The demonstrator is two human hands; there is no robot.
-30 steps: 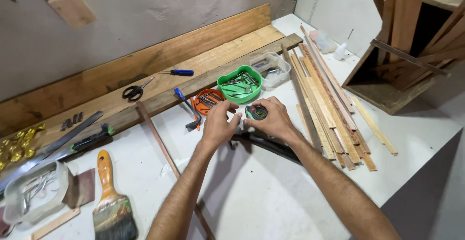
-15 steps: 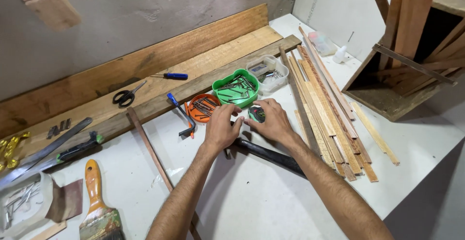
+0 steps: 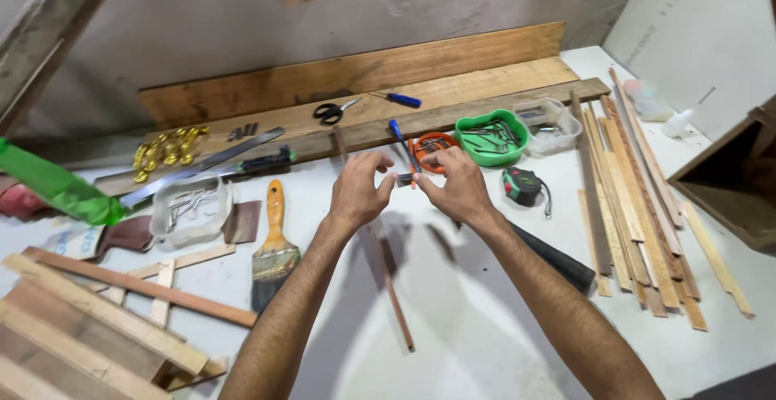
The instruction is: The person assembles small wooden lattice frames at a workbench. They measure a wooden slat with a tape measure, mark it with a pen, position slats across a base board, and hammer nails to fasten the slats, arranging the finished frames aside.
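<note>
Both hands meet at the centre of the white table (image 3: 485,343). The left hand (image 3: 360,190) has thumb and fingers curled loosely apart, gripping nothing that can be seen. The right hand (image 3: 457,186) pinches a small dark object (image 3: 406,178) at its fingertips — probably a bit or screw, though it is too small to tell.

At 12 o'clock from the hands lie one orange dish (image 3: 432,151), one blue-handled screwdriver (image 3: 398,137) beside it, and further back one pair of scissors (image 3: 333,111) and a second blue screwdriver (image 3: 398,98) on the long planks (image 3: 453,85). At 1 o'clock sit one green tray (image 3: 489,137) of metal bits and one clear tub (image 3: 552,124). At 3 o'clock — just beside the right wrist — is one tape measure (image 3: 521,186). A bundle of thin wood strips (image 3: 638,214) lies farther right.

At 9 o'clock are one paintbrush (image 3: 275,246) and one clear container (image 3: 190,206); a thin wooden rod (image 3: 388,279) runs toward 6 o'clock under the forearms.
</note>
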